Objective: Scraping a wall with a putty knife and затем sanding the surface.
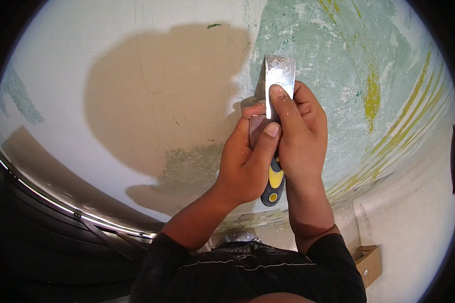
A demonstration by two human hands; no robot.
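A putty knife (280, 70) with a steel blade and a black-and-yellow handle points upward in front of the wall. My right hand (305, 128) grips it, thumb flat on the blade and fingers behind. Against the knife's left side, my left hand (246, 163) pinches a small reddish-brown sheet (256, 128) that looks like folded sandpaper. The left thumb lies by the knife's neck; whether it presses on the knife is hidden. Pale flakes cling to both hands. Behind them, the wall (197, 87) shows white areas and a scraped pale-green patch (318, 49) with yellow-green streaks.
A dark slatted surface with a bright gap along its edge (60, 202) lies at lower left. At lower right a light-brown box (369, 265) stands near a pale surface. Flakes litter the floor (345, 219). Shadows of my head and arms fall on the wall.
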